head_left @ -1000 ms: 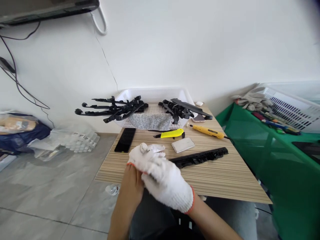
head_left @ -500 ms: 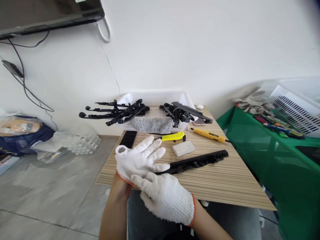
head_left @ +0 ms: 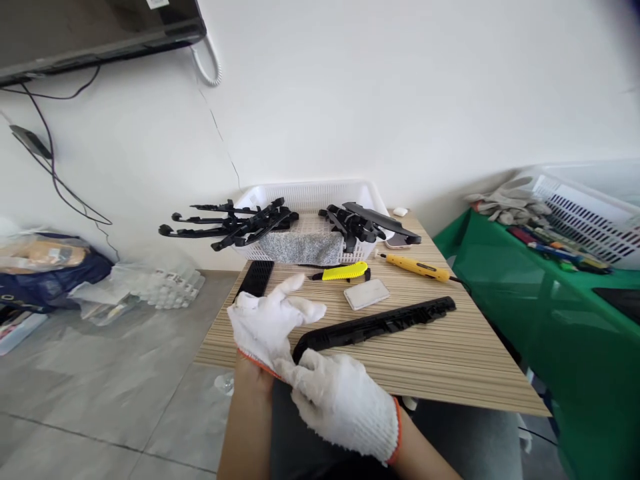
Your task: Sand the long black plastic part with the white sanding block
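My left hand [head_left: 270, 323] wears a white knitted work glove with an orange cuff edge. It is turned sideways over the table's left front corner, its visible fingers apart, holding nothing. My right hand [head_left: 345, 400], in a matching glove, pinches the left glove's cuff [head_left: 270, 369] near the wrist. Just beyond both hands lies a long black plastic trim piece [head_left: 375, 327], its curved left end close to my right fingertips. Behind it are a white rectangular block [head_left: 367, 294] and a yellow utility knife [head_left: 345, 271].
A white plastic basket [head_left: 305, 193] at the back holds black plastic parts [head_left: 250, 223] that stick out over its sides. A yellow corded tool [head_left: 417, 267] lies at right, a black phone [head_left: 257, 277] at left. A green-covered table [head_left: 505, 293] carries gloves, pens and another basket.
The left hand has turned and its fingers have bent, uncovering the trim piece's curved end. My right hand has shifted slightly right and down, still at the left glove's cuff.
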A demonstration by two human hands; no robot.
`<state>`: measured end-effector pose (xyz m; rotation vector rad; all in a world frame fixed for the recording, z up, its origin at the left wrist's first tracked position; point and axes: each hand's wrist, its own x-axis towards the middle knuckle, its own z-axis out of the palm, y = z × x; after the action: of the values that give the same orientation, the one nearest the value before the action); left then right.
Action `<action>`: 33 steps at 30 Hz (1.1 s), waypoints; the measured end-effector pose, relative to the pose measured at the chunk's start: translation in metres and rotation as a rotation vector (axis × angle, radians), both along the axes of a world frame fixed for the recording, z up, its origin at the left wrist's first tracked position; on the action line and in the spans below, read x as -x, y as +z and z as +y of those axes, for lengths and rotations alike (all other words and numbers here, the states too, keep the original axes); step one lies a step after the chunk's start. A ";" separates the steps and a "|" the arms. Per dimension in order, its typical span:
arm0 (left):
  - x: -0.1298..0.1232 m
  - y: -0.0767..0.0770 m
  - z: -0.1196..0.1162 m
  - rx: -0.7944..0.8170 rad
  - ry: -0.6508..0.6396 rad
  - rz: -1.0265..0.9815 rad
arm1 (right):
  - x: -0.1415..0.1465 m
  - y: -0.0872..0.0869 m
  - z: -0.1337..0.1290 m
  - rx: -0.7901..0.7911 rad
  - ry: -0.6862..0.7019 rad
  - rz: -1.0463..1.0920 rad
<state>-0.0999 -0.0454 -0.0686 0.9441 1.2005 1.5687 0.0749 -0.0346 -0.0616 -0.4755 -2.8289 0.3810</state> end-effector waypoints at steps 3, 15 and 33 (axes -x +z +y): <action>0.002 -0.003 0.012 0.011 -0.151 -0.164 | 0.001 -0.004 -0.006 -0.041 -0.027 0.046; -0.036 0.045 0.038 -0.084 -0.378 -0.388 | 0.010 0.023 -0.004 0.188 -0.186 0.617; -0.029 0.029 0.031 -0.002 0.113 -0.329 | 0.016 0.033 -0.005 0.121 -0.131 -0.001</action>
<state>-0.0705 -0.0141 -0.0395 0.5970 1.0322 1.7352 0.0591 -0.0399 -0.0283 -0.6808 -2.7672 0.5270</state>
